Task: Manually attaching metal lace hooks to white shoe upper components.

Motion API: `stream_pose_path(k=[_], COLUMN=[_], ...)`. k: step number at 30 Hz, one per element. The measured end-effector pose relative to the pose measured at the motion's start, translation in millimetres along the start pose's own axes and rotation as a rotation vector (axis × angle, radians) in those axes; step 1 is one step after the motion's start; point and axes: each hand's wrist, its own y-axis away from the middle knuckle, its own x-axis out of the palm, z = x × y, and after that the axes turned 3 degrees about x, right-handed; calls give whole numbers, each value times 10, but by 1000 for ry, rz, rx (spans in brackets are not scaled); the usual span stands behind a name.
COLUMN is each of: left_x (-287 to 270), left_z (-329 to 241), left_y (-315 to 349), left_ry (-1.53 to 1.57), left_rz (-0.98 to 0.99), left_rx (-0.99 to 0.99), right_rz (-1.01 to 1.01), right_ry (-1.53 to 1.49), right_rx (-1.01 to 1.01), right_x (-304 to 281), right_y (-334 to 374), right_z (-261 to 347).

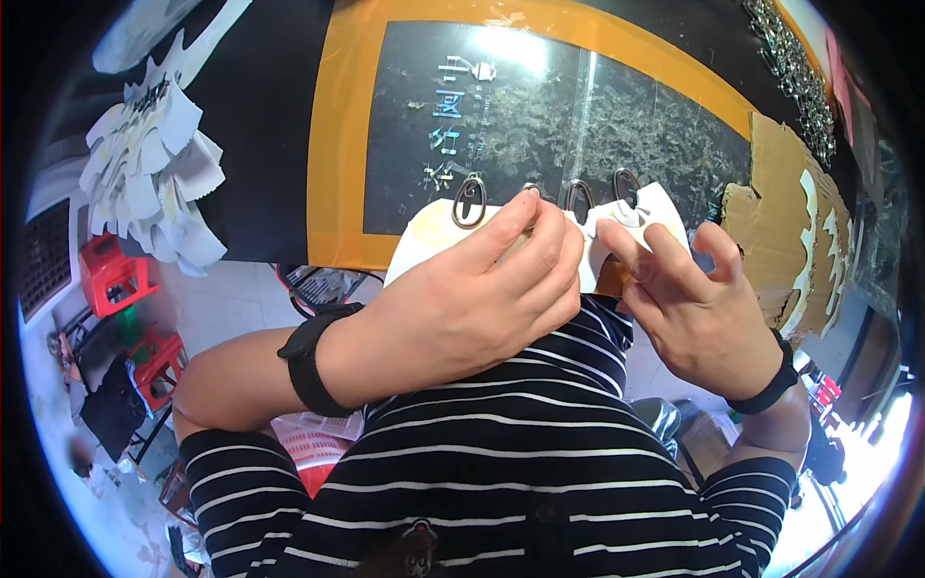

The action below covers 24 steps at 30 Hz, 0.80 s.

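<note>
A white, flat, scallop-edged strip (424,237) spans both hands at the table's near edge. Several dark oval metal rings stand along its far edge, one at the left end (469,204) and one at the right (626,183). My left hand (472,299) lies over the strip's middle, its thumb and forefinger closed in a pinch at the second ring, which they partly hide. Bent fingers of my right hand (699,323) grip the strip's right end; its thumb is below. My left palm covers part of the strip.
Orange-yellow tape (337,125) frames a shiny clear sheet (540,116) on the black table. White cut pieces (159,183) hang in a bundle at the left. Metal parts (800,77) lie heaped at the far right, beyond cardboard (771,183) bearing white wavy strips. A red stool (114,275) stands left.
</note>
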Motion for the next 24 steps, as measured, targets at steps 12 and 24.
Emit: stream_pose_path(k=[12,24], left_x=[-22,-59], left_z=[43,-31], left_y=[81,167], left_ry=[321,724], left_rz=[-70,-302], left_rx=[-110,-400], right_rz=[-223,-236], right_ry=[-758,-616], right_rx=[308,495], right_x=[21,245], right_y=[-23,-360], right_z=[-155,171])
